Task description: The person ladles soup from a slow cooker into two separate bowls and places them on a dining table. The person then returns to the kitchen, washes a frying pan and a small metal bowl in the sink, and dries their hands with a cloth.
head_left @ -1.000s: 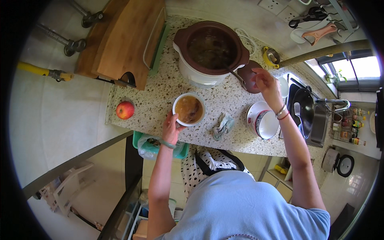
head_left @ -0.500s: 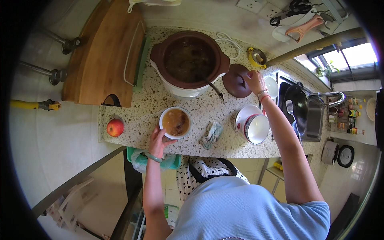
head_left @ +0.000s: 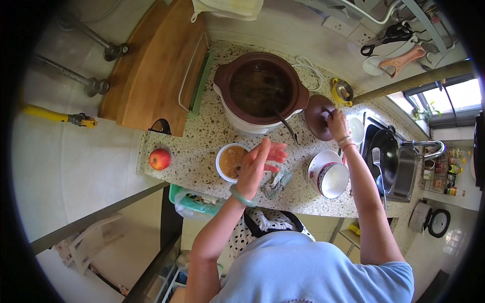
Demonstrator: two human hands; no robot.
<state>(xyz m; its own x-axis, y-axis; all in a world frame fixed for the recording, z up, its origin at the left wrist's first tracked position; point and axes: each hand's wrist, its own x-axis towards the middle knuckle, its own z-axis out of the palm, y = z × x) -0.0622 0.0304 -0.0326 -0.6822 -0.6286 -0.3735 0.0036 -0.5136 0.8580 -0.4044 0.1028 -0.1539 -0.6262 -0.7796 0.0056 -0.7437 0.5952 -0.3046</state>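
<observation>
My right hand [head_left: 338, 126] grips the knob of a dark brown pot lid [head_left: 317, 115], which is at the counter's right, by the slow cooker. My left hand [head_left: 256, 166] is raised over the counter, fingers stretched out and holding nothing. It partly covers a white bowl of brown soup [head_left: 226, 160]. Behind it stands the slow cooker, its brown inner pot [head_left: 222, 81] uncovered and full of dark liquid. A ladle [head_left: 289, 127] leans in it, handle over the front right rim. A crumpled cloth [head_left: 277, 183] lies right of my left hand.
White bowls [head_left: 334, 181] stand stacked on the right; a red apple [head_left: 159, 158] lies left. Wooden cutting boards [head_left: 156, 76] stand at the left wall. A black wok [head_left: 386, 151] sits in the sink at right. A small yellow pot [head_left: 342, 91] stands at the back.
My left hand has let go of the soup bowl and moved up and to the right. My right hand is now on the lid's knob. The view has shifted slightly.
</observation>
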